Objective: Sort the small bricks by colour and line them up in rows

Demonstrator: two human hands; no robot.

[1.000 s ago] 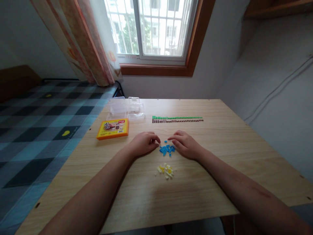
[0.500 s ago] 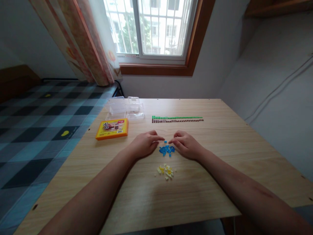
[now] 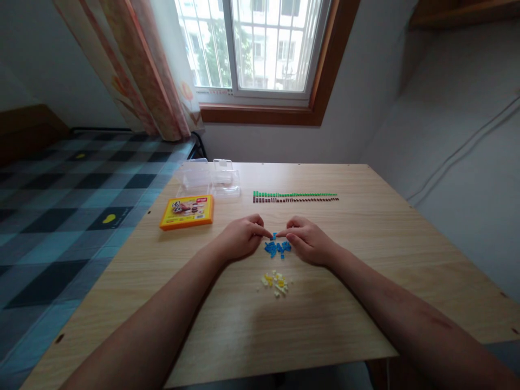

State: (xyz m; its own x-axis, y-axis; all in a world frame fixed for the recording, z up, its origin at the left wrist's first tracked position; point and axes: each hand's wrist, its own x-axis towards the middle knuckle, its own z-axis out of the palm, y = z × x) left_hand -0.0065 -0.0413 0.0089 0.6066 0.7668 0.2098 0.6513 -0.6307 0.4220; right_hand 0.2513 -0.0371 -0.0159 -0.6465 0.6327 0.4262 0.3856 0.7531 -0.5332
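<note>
My left hand (image 3: pixel 247 235) rests on the table with its index finger stretched out and the other fingers curled. Its fingertip is at the left side of small blue pieces, like tiny building bricks. Opposite it, my right hand (image 3: pixel 305 239) points its index finger at the same spot from the right. Two or so blue pieces (image 3: pixel 274 236) lie between the two fingertips; whether the fingers touch them I cannot tell. Just nearer to me is a loose pile of blue bricks (image 3: pixel 271 249). Neither hand seems to grip anything.
A pile of pale yellow pieces (image 3: pixel 280 284) lies nearer to me. Further back run a row of green pieces (image 3: pixel 292 195) and a row of brown pieces (image 3: pixel 292 200). An orange-yellow box (image 3: pixel 187 212) and clear plastic cases (image 3: pixel 225 181) stand at the left, on the wooden table (image 3: pixel 365 260).
My fingertips have come a little closer together. A second blue piece now shows by the one between them, just above the pile.
</note>
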